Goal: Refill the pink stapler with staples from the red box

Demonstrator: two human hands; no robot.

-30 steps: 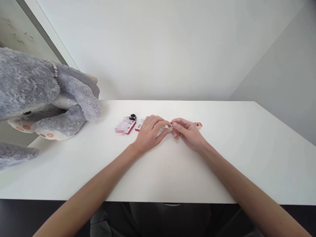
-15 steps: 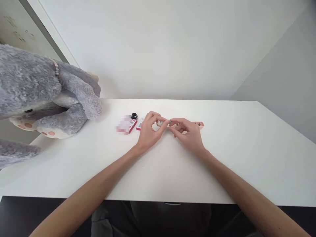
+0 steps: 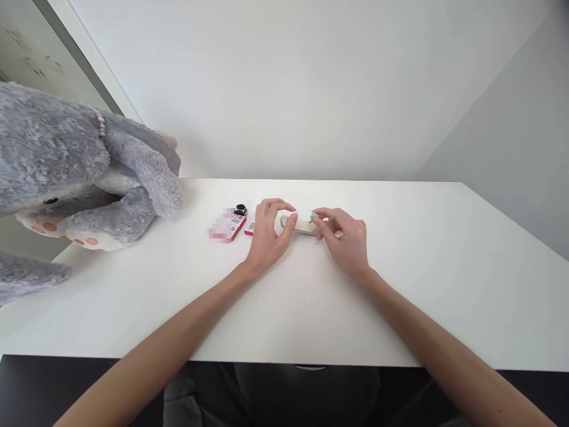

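My right hand [image 3: 349, 242] pinches a grey bit [image 3: 314, 214] between thumb and forefinger; my left hand's [image 3: 267, 238] thumb and forefinger stand apart. The cream tool [image 3: 304, 226] lies at that hand's 2 o'clock, on the table [image 3: 306, 320]. The bit looks light, stiff, perhaps brittle: I'd grip its edges gently. The tool seems rigid and smooth, best steadied along its long sides.

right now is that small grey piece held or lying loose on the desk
Held: the small grey piece shows between the thumb and fingers of the right hand.
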